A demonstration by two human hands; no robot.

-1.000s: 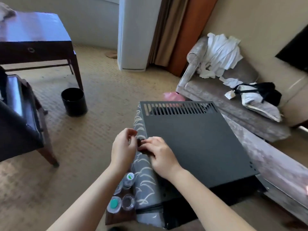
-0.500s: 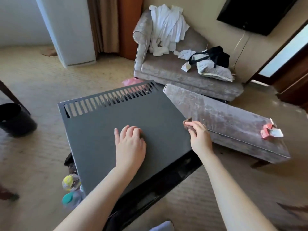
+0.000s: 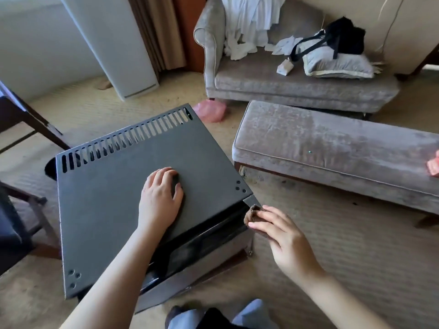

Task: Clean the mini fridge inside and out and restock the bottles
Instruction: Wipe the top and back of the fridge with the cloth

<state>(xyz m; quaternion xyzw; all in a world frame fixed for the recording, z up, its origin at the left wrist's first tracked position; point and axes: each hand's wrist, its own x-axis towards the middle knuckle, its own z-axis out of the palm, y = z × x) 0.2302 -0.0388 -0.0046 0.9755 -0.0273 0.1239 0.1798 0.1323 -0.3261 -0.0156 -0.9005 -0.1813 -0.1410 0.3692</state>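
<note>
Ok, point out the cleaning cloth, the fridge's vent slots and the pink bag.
cloth (image 3: 252, 215), head view: bunched brown end.
vent slots (image 3: 127, 138), head view: middle of the row.
pink bag (image 3: 210, 110), head view: its centre.

Beyond the grip of the right hand (image 3: 285, 241) stands a grey velvet bench (image 3: 332, 148), farther off a grey sofa (image 3: 285, 84) holding white clothes (image 3: 249, 20).

The beige carpet (image 3: 332, 257) carries the black mini fridge (image 3: 118, 198) near centre, a grey bench (image 3: 332, 148) to its right, a grey sofa (image 3: 285, 84) far right, and a pink bag (image 3: 210, 110) just beyond the fridge.
</note>
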